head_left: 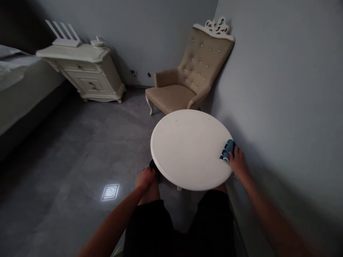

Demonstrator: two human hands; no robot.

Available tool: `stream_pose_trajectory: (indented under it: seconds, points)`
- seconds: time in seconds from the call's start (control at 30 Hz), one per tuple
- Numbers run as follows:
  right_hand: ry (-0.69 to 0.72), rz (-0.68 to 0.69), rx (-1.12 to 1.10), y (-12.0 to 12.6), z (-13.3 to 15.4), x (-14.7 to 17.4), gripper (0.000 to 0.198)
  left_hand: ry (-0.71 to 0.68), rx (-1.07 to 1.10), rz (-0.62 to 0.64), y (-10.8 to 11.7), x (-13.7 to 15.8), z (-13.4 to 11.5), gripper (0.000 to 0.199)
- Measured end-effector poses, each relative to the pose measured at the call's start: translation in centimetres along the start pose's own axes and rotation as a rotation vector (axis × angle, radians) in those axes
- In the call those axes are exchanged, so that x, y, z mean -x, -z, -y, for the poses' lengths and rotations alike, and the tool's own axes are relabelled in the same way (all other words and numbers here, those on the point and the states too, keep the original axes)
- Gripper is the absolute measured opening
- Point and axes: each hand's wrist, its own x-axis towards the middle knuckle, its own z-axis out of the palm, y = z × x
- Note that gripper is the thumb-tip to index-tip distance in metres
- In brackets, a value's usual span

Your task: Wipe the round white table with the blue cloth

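Observation:
A round white table [191, 150] stands right in front of my knees. At its right edge my right hand [238, 160] is closed on a folded blue cloth [228, 150] with dark and white bands, pressed against the tabletop and rim. My left hand [146, 177] rests on my left knee, beside the near left edge of the table and apart from it. Its fingers are curled in, and I see nothing in them. A few tiny dark specks show on the far part of the tabletop.
A tan tufted armchair [171, 96] stands just behind the table. The grey wall [289, 89] runs close along the right. Back left is a white nightstand [91, 76] bearing a router [66, 42], with a bed [24, 92] beside it. Light falls on the grey floor [80, 150].

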Motion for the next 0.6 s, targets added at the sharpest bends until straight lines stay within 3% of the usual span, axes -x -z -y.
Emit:
stream_pose_trajectory:
  seconds: [0.13, 0.3, 0.43, 0.6]
  points:
    - [0.089, 0.026, 0.005, -0.1, 1.8, 8.8, 0.083, -0.008, -0.003, -0.010, -0.2, 0.5, -0.4, 0.053]
    - [0.378, 0.092, -0.031, 0.2, 6.9, 16.6, 0.070, -0.033, 0.007, -0.025, -0.4, 1.0, -0.4, 0.052]
    - [0.632, 0.156, -0.090, 0.9, 13.5, 19.3, 0.071, -0.023, 0.015, -0.029, -0.5, 1.1, -0.1, 0.051]
    - [0.921, 0.251, -0.178, 2.0, 24.1, 18.5, 0.075, -0.018, 0.051, -0.010, -0.1, 1.5, 0.7, 0.049]
